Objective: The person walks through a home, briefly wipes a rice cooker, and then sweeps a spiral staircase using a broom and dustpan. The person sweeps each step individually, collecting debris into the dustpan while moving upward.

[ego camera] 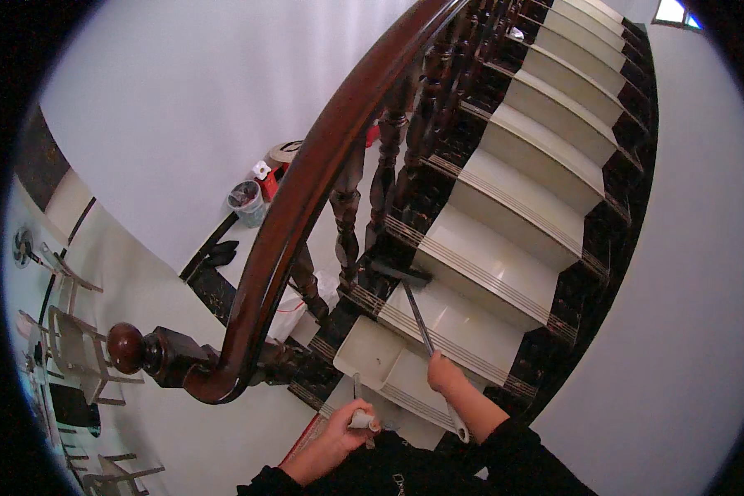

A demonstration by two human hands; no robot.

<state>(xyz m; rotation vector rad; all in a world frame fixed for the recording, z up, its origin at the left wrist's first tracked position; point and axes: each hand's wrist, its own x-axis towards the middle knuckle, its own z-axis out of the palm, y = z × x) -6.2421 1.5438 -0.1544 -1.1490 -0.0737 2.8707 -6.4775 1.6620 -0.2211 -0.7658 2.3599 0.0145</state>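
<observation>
My right hand (445, 372) grips the handle of a broom (420, 316). Its dark, slightly blurred brush head (402, 271) touches the dark left end of a stair tread, near the balusters. The light grip end of the handle hangs below my wrist. In my left hand (349, 428) is the pale-ended handle (357, 387) of a cream dustpan (367, 352). The dustpan rests low on the staircase (452, 304), at the left of a step under the broom. A few dark specks lie in its pan.
A polished wooden handrail (297, 186) with turned balusters (346, 223) curves up on my left, ending in a round knob (126, 348). Beyond it stand a bin (247, 201), dark shoes (220, 253) and a white plastic bag (287, 316). Chairs (77, 353) are far left; a wall (688, 248) borders the right.
</observation>
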